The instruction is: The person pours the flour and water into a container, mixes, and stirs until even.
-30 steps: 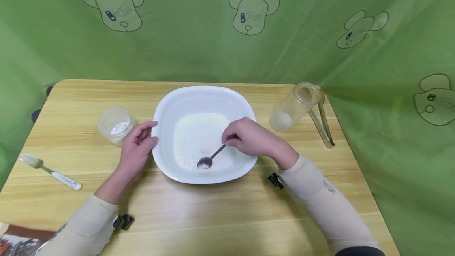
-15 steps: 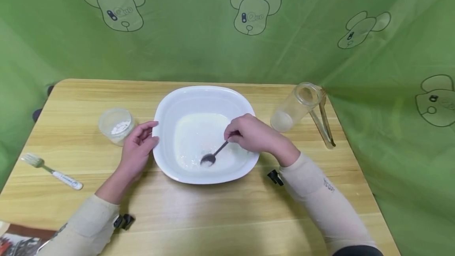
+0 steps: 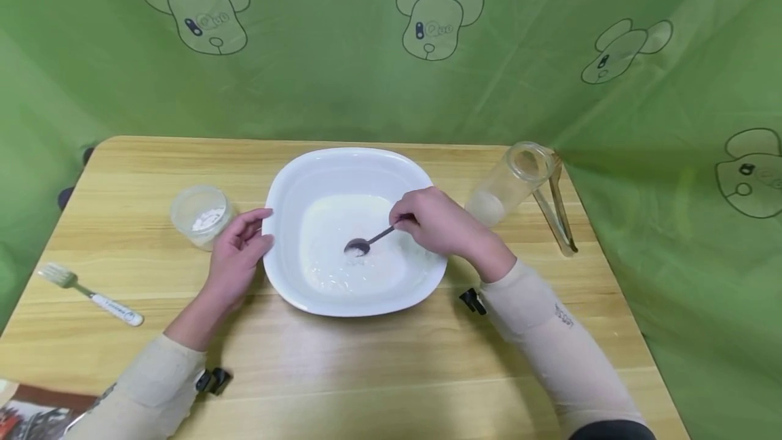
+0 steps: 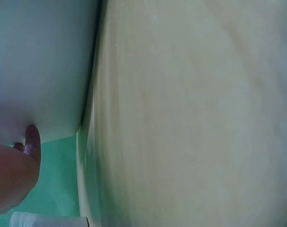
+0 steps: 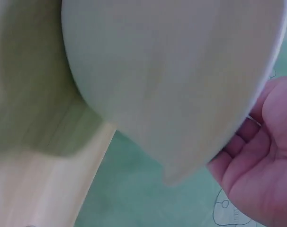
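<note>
Pinched the dark spoon (image 3: 369,242) with the right hand (image 3: 430,221) inside the smooth white basin (image 3: 354,307), near white grains (image 3: 331,282); touched its rim (image 3: 269,225) with relaxed left hand (image 3: 237,248). Saw white powder (image 3: 209,218) in the round clear tub (image 3: 182,207).

Your head view is bright, with soft glare on the desk (image 3: 318,365); your wrist views look dimmer, hazier.
</note>
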{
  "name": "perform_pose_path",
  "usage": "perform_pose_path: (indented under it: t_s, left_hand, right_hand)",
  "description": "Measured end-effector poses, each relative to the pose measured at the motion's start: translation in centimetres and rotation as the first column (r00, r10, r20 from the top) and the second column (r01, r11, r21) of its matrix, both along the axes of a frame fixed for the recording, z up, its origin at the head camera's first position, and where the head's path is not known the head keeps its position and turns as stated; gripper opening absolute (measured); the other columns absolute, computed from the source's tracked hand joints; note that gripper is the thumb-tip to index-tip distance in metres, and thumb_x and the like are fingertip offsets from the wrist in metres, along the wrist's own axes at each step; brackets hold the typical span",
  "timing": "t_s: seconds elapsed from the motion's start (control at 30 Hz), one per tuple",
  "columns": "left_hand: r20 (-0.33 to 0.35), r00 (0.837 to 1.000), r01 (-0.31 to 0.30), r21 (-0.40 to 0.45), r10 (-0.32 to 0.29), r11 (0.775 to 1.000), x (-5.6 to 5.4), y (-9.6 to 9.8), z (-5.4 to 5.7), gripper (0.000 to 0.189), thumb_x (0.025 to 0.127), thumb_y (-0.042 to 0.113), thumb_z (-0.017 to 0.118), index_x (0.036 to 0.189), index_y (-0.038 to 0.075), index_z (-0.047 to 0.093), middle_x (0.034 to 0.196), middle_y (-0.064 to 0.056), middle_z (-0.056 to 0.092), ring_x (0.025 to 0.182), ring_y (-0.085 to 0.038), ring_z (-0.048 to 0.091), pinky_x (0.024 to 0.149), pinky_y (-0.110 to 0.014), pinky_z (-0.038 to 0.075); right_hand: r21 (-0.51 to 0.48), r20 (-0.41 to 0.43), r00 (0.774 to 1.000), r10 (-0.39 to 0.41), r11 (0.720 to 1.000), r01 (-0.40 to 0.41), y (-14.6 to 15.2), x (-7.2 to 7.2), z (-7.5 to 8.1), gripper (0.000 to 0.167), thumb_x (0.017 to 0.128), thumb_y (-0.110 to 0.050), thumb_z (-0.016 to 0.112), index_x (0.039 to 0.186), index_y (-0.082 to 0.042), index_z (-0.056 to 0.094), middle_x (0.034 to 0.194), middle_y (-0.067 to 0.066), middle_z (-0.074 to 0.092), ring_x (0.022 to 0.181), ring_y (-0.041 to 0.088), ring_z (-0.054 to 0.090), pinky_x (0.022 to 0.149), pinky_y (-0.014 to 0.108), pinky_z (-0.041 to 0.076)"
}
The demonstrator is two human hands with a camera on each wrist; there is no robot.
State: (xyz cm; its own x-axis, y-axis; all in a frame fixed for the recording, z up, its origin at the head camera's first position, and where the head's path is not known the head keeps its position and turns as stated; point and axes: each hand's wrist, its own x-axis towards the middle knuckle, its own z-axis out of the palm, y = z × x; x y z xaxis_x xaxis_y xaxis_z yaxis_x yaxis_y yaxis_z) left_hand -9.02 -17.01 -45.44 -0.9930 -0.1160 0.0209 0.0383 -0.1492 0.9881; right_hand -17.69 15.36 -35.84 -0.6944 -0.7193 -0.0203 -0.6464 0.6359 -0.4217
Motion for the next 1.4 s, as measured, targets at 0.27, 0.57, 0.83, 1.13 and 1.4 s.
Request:
perform_pose_path:
  t_s: [0.27,0.57,0.83,1.13,1.4]
  left_hand:
    - [0.003,1.000,-0.004,-0.011,0.004,1.000,0.0,0.0,0.0,0.042,0.090,-0.014,0.053,0.132,-0.010,0.052,0.130,-0.023,0.057,0.113,-0.019,0.059,0.095,-0.024,0.052]
    - [0.006,1.000,-0.003,-0.008,0.003,1.000,0.1,-0.1,0.0,0.042,0.091,-0.015,0.052,0.133,-0.011,0.051,0.133,-0.027,0.054,0.111,-0.018,0.060,0.094,-0.024,0.052]
    - [0.006,1.000,-0.003,-0.014,0.003,1.000,0.0,-0.1,0.1,0.042,0.091,-0.015,0.052,0.133,-0.011,0.052,0.134,-0.027,0.053,0.115,-0.019,0.057,0.097,-0.023,0.051]
    - [0.008,1.000,0.010,-0.014,-0.010,1.000,0.1,0.0,0.2,0.043,0.091,-0.014,0.053,0.134,-0.011,0.051,0.135,-0.028,0.052,0.114,-0.019,0.058,0.096,-0.024,0.051]
    - [0.007,1.000,0.014,-0.002,-0.014,1.000,0.1,0.0,0.2,0.043,0.091,-0.015,0.052,0.134,-0.010,0.051,0.136,-0.028,0.052,0.114,-0.019,0.058,0.096,-0.025,0.051]
  right_hand:
    - [0.088,-0.005,0.996,-0.086,0.992,0.086,1.0,0.0,0.8,0.018,0.089,0.003,0.068,0.081,-0.012,0.073,0.078,-0.004,0.065,0.072,0.017,0.058,0.067,0.033,0.052]
    - [-0.009,-0.017,1.000,0.024,1.000,-0.024,-1.1,0.4,-0.8,0.014,0.093,0.000,0.066,0.090,-0.010,0.075,0.087,-0.003,0.068,0.083,0.013,0.062,0.077,0.029,0.054]
    - [0.106,0.036,0.999,-0.029,0.994,0.025,0.5,0.5,0.9,0.019,0.088,0.003,0.068,0.080,-0.013,0.073,0.078,-0.006,0.066,0.073,0.015,0.058,0.068,0.032,0.052]
    - [0.026,-0.094,0.993,-0.076,0.997,0.078,-0.6,-0.4,-0.6,0.014,0.092,0.001,0.065,0.090,-0.009,0.075,0.085,0.000,0.068,0.081,0.017,0.063,0.075,0.032,0.054]
    - [0.011,0.121,0.987,0.109,0.994,-0.111,-1.8,0.9,-0.6,0.016,0.091,-0.001,0.070,0.083,-0.015,0.073,0.081,-0.007,0.066,0.076,0.010,0.058,0.072,0.028,0.052]
